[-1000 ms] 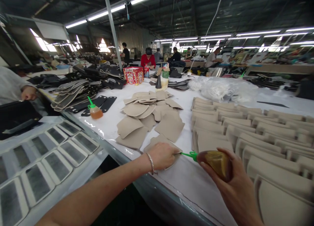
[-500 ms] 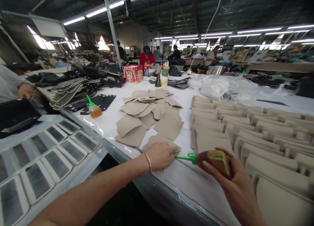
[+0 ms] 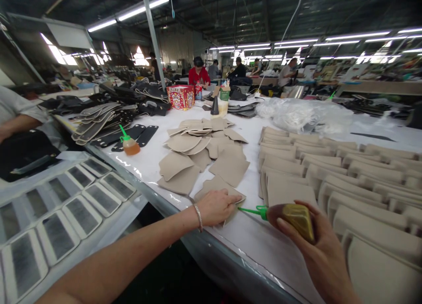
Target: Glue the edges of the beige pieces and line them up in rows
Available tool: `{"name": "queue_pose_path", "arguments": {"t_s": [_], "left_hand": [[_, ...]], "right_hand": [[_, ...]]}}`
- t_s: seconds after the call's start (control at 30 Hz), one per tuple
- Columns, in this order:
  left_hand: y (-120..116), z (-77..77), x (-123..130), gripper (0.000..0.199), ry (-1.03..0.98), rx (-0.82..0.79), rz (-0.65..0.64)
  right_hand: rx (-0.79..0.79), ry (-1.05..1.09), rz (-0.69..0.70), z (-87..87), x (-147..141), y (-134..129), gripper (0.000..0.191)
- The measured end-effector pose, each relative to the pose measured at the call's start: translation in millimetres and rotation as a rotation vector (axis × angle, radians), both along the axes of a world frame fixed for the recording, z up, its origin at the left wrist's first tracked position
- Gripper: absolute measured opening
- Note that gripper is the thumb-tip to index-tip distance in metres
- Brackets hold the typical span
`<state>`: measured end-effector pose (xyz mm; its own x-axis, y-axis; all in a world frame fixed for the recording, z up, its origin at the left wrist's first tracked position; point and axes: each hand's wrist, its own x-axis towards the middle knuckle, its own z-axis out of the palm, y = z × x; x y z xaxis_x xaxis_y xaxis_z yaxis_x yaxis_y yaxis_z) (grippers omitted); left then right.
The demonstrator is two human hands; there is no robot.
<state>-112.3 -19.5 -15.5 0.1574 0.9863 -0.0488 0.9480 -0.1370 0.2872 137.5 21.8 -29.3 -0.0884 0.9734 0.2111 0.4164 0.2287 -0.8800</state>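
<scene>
My left hand (image 3: 216, 206), with a bracelet at its wrist, presses on a beige leather-like piece (image 3: 211, 186) near the table's front edge. Its index finger stretches along the piece's right corner, while the other fingers curl down over it, their tips partly hidden. In my right hand (image 3: 321, 242) a squeeze bottle (image 3: 293, 218) with dark amber contents lies tilted on its side. The bottle's thin green nozzle (image 3: 252, 211) points left, its tip at the edge of the piece beside my left fingers. More loose beige pieces (image 3: 229, 163) lie in a heap just beyond.
Rows of stacked beige pieces (image 3: 290, 190) fill the table's right side. Another green-tipped bottle (image 3: 131, 146) stands left of the heap, near dark straps (image 3: 147, 136). Framed dark panels (image 3: 57, 233) lie at lower left, beside a co-worker's arm (image 3: 20, 124). Clear plastic (image 3: 296, 113) lies behind.
The view has shifted slightly. My left index finger has straightened out along the piece's corner. The bottle remains close to that edge. At left, the co-worker's hand has moved back.
</scene>
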Motion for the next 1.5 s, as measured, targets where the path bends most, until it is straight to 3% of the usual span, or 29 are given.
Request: {"name": "queue_pose_path", "arguments": {"t_s": [0.13, 0.3, 0.43, 0.63, 0.8, 1.0, 1.17, 1.33, 1.5], "left_hand": [[-1, 1.9, 1, 0.048, -0.001, -0.003, -0.002], [-2, 0.9, 2, 0.047, 0.006, -0.011, 0.008], [-3, -1.3, 2, 0.047, 0.008, -0.003, -0.001], [-3, -1.4, 2, 0.046, 0.014, -0.009, 0.0], [-4, -2.3, 2, 0.046, 0.022, -0.014, -0.002], [-4, -1.5, 2, 0.046, 0.016, -0.009, -0.008], [-3, -2.5, 1, 0.045, 0.045, -0.011, -0.017], [-3, -2.8, 0, 0.044, 0.047, -0.009, -0.019], [-3, -1.5, 1, 0.045, 0.034, -0.004, -0.022]], "right_hand": [[-0.073, -0.001, 0.14, -3.3, 3, -11, 0.068], [-0.011, -0.001, 0.035, -5.4, 2, -16, 0.07], [-0.059, -0.015, 0.146, -10.4, 2, -18, 0.068], [-0.024, -0.028, 0.062, -13.7, 3, -22, 0.069], [-0.052, -0.029, 0.171, -16.0, 4, -22, 0.064], [0.081, -0.035, 0.019, -19.0, 8, -17, 0.07], [-0.028, -0.043, 0.178, -17.3, 6, -18, 0.063], [0.139, -0.043, 0.008, -8.0, -4, 0, 0.068], [0.22, -0.069, -0.025, -4.8, -4, 8, 0.068]]}}
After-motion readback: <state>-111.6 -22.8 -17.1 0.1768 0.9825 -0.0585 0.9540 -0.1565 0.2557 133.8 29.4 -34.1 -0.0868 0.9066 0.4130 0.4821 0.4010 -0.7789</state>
